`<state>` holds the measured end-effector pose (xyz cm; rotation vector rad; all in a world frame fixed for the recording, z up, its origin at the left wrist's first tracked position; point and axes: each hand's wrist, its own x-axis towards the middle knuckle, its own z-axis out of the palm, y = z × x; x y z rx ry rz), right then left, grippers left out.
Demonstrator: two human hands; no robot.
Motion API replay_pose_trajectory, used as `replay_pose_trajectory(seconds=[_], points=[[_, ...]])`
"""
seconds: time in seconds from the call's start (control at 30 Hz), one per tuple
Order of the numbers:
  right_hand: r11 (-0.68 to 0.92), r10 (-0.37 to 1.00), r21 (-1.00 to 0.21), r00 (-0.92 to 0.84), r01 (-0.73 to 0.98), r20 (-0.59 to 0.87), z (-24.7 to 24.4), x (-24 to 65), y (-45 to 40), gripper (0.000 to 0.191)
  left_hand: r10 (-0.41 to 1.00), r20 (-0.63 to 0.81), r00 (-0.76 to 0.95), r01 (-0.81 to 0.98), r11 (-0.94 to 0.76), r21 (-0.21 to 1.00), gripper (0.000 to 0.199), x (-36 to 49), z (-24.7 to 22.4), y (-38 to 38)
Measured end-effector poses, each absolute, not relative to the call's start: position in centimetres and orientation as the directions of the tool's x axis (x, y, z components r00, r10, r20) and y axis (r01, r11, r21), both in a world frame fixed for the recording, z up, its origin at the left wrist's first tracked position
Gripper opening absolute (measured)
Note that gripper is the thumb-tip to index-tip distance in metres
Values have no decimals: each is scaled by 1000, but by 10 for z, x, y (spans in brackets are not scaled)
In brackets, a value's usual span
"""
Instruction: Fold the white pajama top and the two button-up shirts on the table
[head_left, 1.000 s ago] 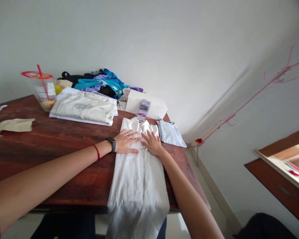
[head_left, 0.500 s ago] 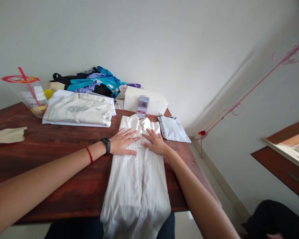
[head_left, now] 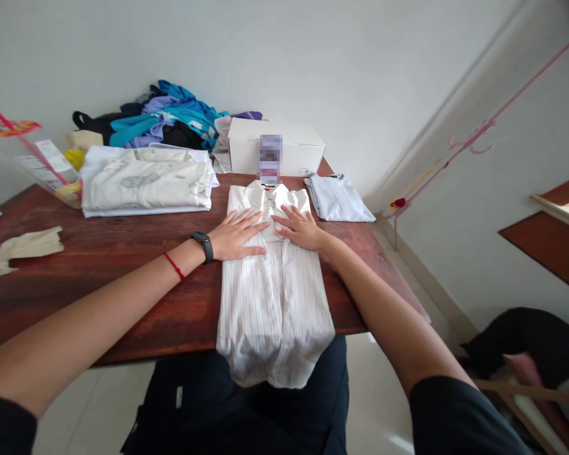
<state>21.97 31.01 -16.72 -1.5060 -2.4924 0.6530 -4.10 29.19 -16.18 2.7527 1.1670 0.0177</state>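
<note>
A white striped shirt [head_left: 275,297] lies lengthwise on the dark wooden table [head_left: 123,284], its sides folded in and its collar toward the wall. Its lower end hangs over the table's front edge above my lap. My left hand [head_left: 241,235] rests flat on the shirt's upper left part, fingers spread. On the upper right part lies my right hand [head_left: 299,227], also flat with fingers apart. Neither hand grips the cloth. The two hands are close together below the collar but do not touch.
Folded white clothes [head_left: 146,183] lie at the back left, before a heap of blue and black clothes [head_left: 184,114]. A plastic cup [head_left: 52,164] stands farther left. Behind the collar is a white box [head_left: 294,148]; a folded light-blue garment [head_left: 341,197] lies to the right.
The view has tilted down, so the table appears higher and more of my lap shows. Both hands stay spread on the shirt in nearly the same places.
</note>
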Motion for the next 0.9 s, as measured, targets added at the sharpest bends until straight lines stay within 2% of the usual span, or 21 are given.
replay_pose_trajectory(seconds=[0.13, 0.2, 0.33, 0.53, 0.63, 0.73, 0.8, 0.9], points=[[388, 883, -499, -468, 775, -40, -169, 220, 312, 64, 651, -105, 752, 655, -718, 235, 90, -29, -149, 243], [385, 888, -522, -460, 761, -16, -170, 220, 313, 63, 538, -93, 838, 540, -790, 290, 93, -19, -143, 212], [393, 890, -533, -455, 749, 17, -171, 222, 314, 60, 301, -82, 950, 311, -894, 323, 84, -3, -138, 166], [412, 893, -556, -441, 722, 88, -175, 221, 315, 53, 291, -86, 953, 303, -921, 245, 98, -2, -144, 140], [440, 896, -614, -367, 655, 251, -177, 220, 317, 48, 241, -103, 965, 259, -940, 222, 87, -2, -144, 131], [416, 902, -672, -182, 613, 392, -172, 224, 321, 42, 238, -97, 966, 252, -950, 183, 68, -1, -144, 127], [349, 913, -687, -66, 637, 403, -165, 230, 324, 39, 242, -85, 966, 254, -949, 185, 59, 1, -143, 129], [248, 937, -685, 10, 685, 350, -150, 244, 327, 36, 250, -76, 965, 261, -935, 241, 47, 1, -140, 136]])
